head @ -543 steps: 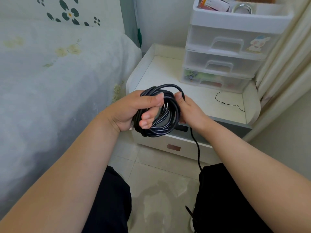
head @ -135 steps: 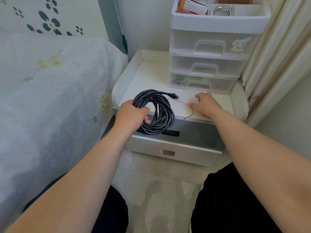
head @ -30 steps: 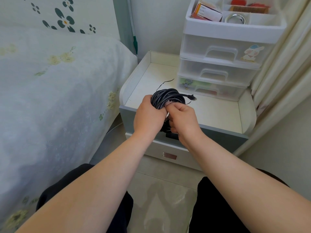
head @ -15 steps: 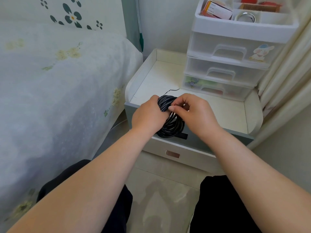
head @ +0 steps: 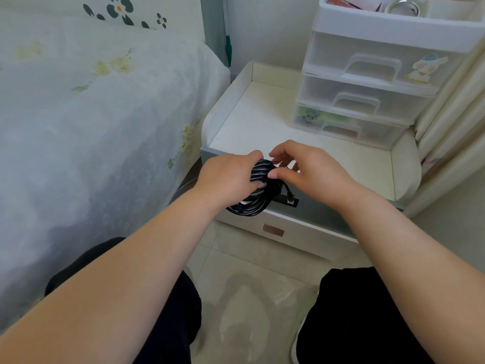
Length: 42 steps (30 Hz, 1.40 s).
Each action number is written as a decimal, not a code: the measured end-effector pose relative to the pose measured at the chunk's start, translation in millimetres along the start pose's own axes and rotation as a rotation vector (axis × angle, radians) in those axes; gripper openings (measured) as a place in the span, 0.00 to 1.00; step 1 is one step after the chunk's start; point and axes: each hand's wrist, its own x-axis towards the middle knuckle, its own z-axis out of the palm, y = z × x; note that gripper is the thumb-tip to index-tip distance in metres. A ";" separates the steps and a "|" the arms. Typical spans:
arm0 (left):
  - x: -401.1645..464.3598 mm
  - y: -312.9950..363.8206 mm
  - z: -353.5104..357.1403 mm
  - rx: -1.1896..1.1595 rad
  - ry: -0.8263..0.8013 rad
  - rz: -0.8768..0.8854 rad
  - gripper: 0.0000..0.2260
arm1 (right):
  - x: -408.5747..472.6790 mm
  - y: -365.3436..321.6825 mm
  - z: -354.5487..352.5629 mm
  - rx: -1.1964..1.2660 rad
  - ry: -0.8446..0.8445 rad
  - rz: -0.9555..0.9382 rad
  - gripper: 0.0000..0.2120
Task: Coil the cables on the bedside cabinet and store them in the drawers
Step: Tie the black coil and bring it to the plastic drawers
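Near the middle of the frame the left hand (head: 231, 177) wraps around a black coiled cable (head: 258, 190), its fingers curled through and over the bundle so that the top of the coil shows between thumb and knuckles and the lower loops hang out below the palm. The coil is held in the air just in front of the front edge of the bedside cabinet (head: 301, 153), level with the cabinet's grey upper drawer front (head: 315, 210). One end of the cable, with a small plug (head: 290, 197), sticks out to the right of the bundle, below the right hand.

The right hand (head: 309, 169) sits just right of the coil. Its thumb lies against the top of the bundle, and its fingers are bent and partly spread above it. A thin dark wire (head: 275, 161) crosses at the fingertips; whether the fingers actually pinch it cannot be told, as the contact is too small and partly hidden.

In the upper right of the frame a white plastic drawer unit (head: 367, 82) stands at the back of the cabinet top, its three translucent drawers all pushed in. The cabinet's lower drawer (head: 273, 229), with a copper-coloured handle, lies below the hands. A bed with a flowered cover (head: 91, 114) fills the left side, and a pale curtain (head: 451, 122) hangs at the right edge.
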 end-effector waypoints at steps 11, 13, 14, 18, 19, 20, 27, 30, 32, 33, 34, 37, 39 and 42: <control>-13.6 -7.9 0.6 0.117 -0.030 0.150 0.14 | -2.2 -6.0 8.5 0.145 -0.137 0.129 0.04; -13.9 -7.3 1.3 0.134 -0.013 0.150 0.14 | -0.9 -6.7 7.3 0.271 -0.151 0.189 0.03; -13.9 -7.2 2.0 0.144 -0.008 0.150 0.14 | -0.1 -6.7 7.2 0.292 -0.156 0.210 0.03; -12.8 -4.3 5.8 0.183 -0.035 0.160 0.18 | 3.1 -6.9 8.8 0.247 -0.155 0.253 0.06; -12.5 -2.6 6.0 0.183 -0.062 0.152 0.20 | 3.4 -7.0 9.6 0.193 -0.150 0.249 0.07; -12.1 -0.8 5.7 0.180 -0.091 0.140 0.22 | 3.7 -7.0 10.2 0.126 -0.143 0.237 0.07; -13.3 2.9 6.2 0.118 -0.091 0.081 0.22 | 5.5 -13.8 14.1 -0.176 -0.085 0.168 0.12; -15.9 4.3 6.5 0.159 -0.044 0.089 0.22 | 4.5 -17.7 16.8 -0.266 -0.122 0.178 0.15; -16.1 6.7 7.0 0.228 -0.011 0.094 0.22 | 4.2 -21.2 19.9 -0.320 -0.163 0.187 0.16; -16.4 8.5 7.5 0.267 -0.002 0.095 0.22 | 4.6 -22.5 21.8 -0.325 -0.180 0.206 0.17; -16.6 10.2 8.1 0.307 0.002 0.099 0.21 | 5.7 -22.7 24.0 -0.297 -0.197 0.250 0.18; -17.6 14.9 10.3 0.421 0.002 0.127 0.18 | 10.4 -18.6 27.8 -0.036 -0.255 0.492 0.16; -18.6 15.6 11.5 0.461 0.005 0.144 0.17 | 11.2 -17.1 27.4 0.185 -0.294 0.643 0.13; -19.6 13.6 11.7 0.465 0.018 0.156 0.17 | 11.6 -15.7 24.7 0.558 -0.345 0.789 0.12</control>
